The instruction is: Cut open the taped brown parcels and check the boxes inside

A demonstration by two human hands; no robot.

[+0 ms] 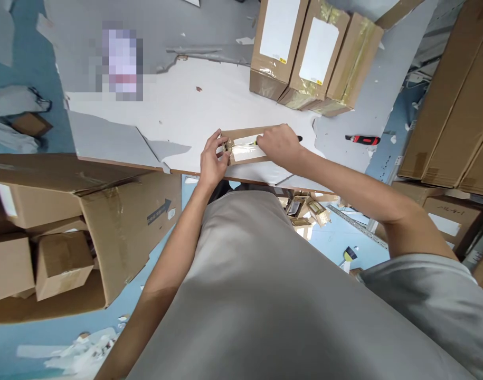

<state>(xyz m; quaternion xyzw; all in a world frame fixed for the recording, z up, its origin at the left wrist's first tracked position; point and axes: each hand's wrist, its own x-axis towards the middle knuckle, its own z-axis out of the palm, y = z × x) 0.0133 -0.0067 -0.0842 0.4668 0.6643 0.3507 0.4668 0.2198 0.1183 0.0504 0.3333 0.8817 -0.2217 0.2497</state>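
A small flat cardboard box [249,158] with a white label and shiny clear tape lies near the front edge of the table. My left hand [214,158] grips its left end, fingers curled over the taped edge. Over the box's right part, my right hand [280,143] is closed around a slim cutter-like tool [300,139]. A yellow-green bit of it shows at the front of the fist and a dark end sticks out behind; the rest is covered by my fingers.
Taped cardboard boxes [313,58] stand at the back right of the table [209,100]. A red and black utility knife [363,140] lies to the right. At left is a large open carton [134,227] with smaller boxes. A scraper [349,255] and scraps are on the floor.
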